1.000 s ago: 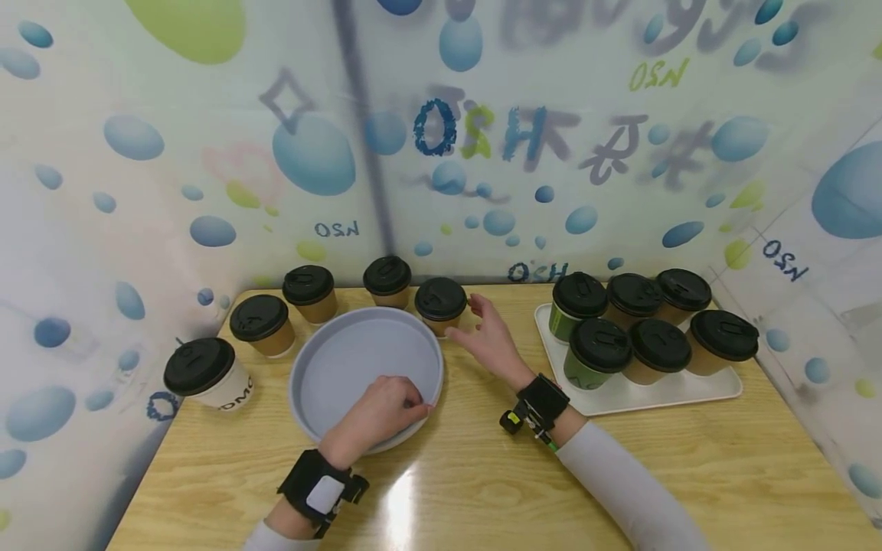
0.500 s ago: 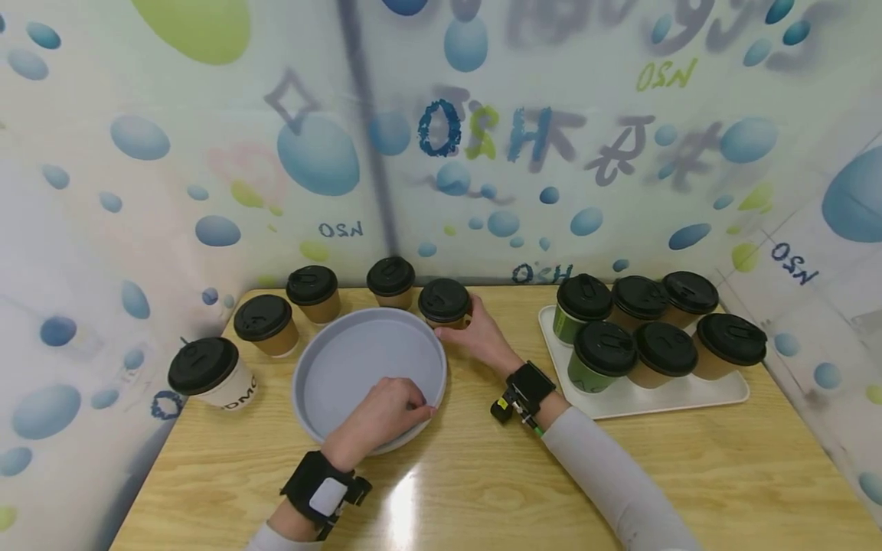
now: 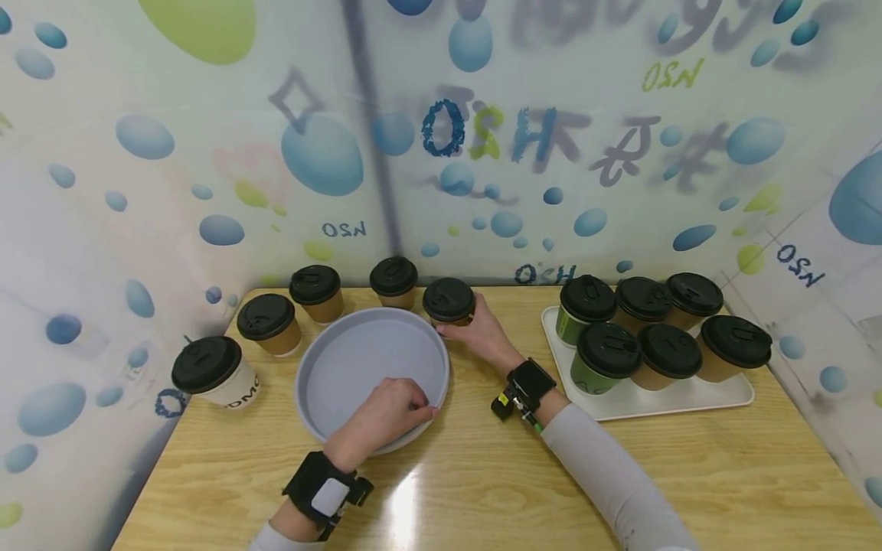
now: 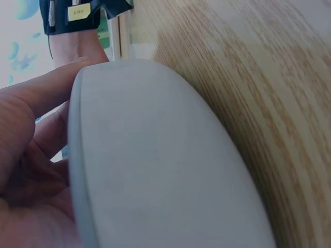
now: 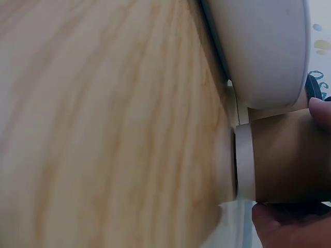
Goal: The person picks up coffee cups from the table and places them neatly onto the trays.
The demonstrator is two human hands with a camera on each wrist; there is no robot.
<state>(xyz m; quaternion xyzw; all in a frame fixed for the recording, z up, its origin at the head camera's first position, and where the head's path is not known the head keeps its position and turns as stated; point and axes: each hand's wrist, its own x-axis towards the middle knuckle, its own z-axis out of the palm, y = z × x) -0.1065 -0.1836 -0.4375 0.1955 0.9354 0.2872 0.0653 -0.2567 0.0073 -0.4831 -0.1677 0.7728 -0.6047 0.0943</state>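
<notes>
My left hand (image 3: 386, 417) holds the near right rim of a round grey tray (image 3: 358, 344). In the left wrist view the fingers (image 4: 49, 88) lie along the rim, and the pale outer wall of the tray fills the middle. Beyond the tray's far right side, my right hand (image 3: 485, 337) grips a brown paper coffee cup (image 3: 449, 299) with a black lid. The right wrist view has this cup (image 5: 289, 155) between thumb and fingers, its pale base close to the wood and its side near the tray wall. Part of the cup is hidden by the hand.
More lidded cups stand around the tray: a white printed cup (image 3: 234, 385) at left, and brown cups (image 3: 279, 339), (image 3: 324, 308), (image 3: 397, 298) along the back. A white rectangular tray (image 3: 675, 402) at right bears several green and brown lidded cups. A patterned wall (image 3: 441, 191) borders the table.
My right hand has moved left onto the brown cup and closed around it. The left hand stays at the tray's rim. The head view has shifted slightly.
</notes>
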